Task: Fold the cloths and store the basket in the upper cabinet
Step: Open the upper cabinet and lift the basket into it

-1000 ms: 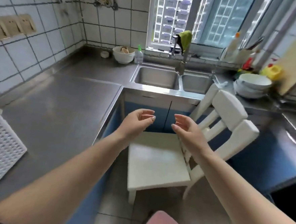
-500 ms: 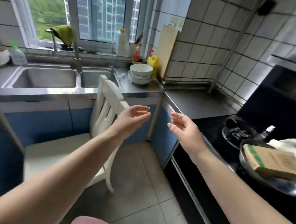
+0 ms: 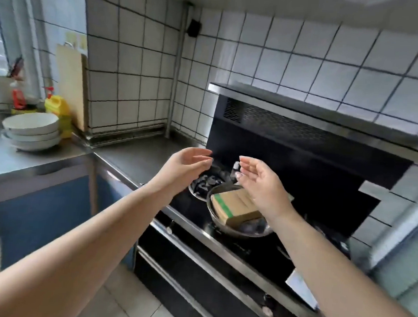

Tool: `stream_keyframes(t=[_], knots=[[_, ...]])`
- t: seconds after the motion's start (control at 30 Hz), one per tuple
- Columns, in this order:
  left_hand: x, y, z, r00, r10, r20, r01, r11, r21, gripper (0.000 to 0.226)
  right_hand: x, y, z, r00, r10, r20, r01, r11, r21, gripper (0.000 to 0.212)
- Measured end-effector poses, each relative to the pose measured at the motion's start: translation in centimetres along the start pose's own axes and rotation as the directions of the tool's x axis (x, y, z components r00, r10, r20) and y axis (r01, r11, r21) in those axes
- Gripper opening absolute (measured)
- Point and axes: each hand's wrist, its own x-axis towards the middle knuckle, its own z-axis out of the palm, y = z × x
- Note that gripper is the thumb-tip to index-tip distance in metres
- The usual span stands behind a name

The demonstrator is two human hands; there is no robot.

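My left hand (image 3: 186, 166) and my right hand (image 3: 263, 184) are raised in front of me, palms turned toward each other, fingers relaxed and holding nothing. Both hover above the black stove (image 3: 233, 249). No basket and no cloths are in sight. The underside of something pale, perhaps an upper cabinet (image 3: 288, 3), runs along the top edge.
A steel pan (image 3: 237, 228) on the stove holds a cardboard box (image 3: 236, 206) with a green stripe. Stacked white bowls (image 3: 30, 129), a yellow bottle (image 3: 58, 107) and a cutting board (image 3: 69, 84) stand on the steel counter (image 3: 138, 158) at left. A black range hood (image 3: 304, 130) sits behind the stove.
My view has swung right, from the sink and white chair to the stove corner. The white basket, seen one second ago at far left, is out of view. Both hands stay raised and empty.
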Motion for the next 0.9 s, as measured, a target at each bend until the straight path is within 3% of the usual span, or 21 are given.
stream_keyframes(t=[0.5,0.9], knots=[[19.2,7.3,8.9,0.908,0.283,0.308,-0.282,0.958,-0.048,0.019,12.2,-2.5,-12.1,0.934,-0.118,-0.336,0.03,0.966,-0.258,0.033],[29.9,16.0,14.2,0.798,0.502,0.332,-0.503,0.86,-0.089,0.014,20.8,-4.7,-20.8,0.883,-0.253,-0.395,0.047,0.885,-0.463,0.036]])
